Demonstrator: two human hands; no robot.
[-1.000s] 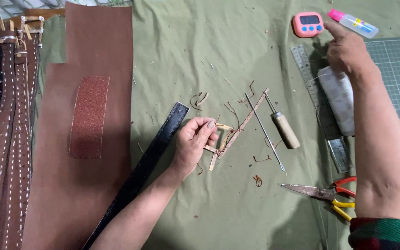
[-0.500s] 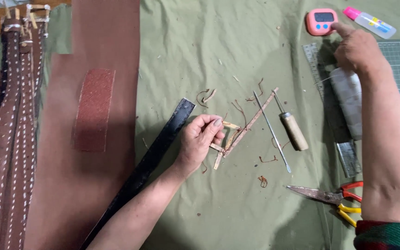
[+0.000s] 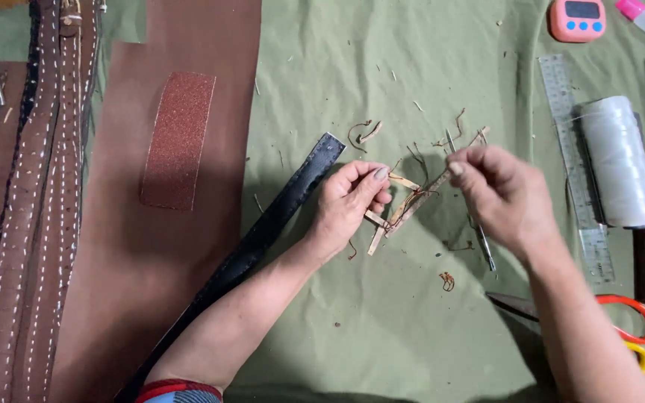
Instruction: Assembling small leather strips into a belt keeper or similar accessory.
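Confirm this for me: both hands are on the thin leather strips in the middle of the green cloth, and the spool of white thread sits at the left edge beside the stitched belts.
One detail is off. The head view shows the spool of white thread at the right, beside the metal ruler, not by the stitched belts. The left hand and right hand are indeed on the thin leather strips on the green cloth.
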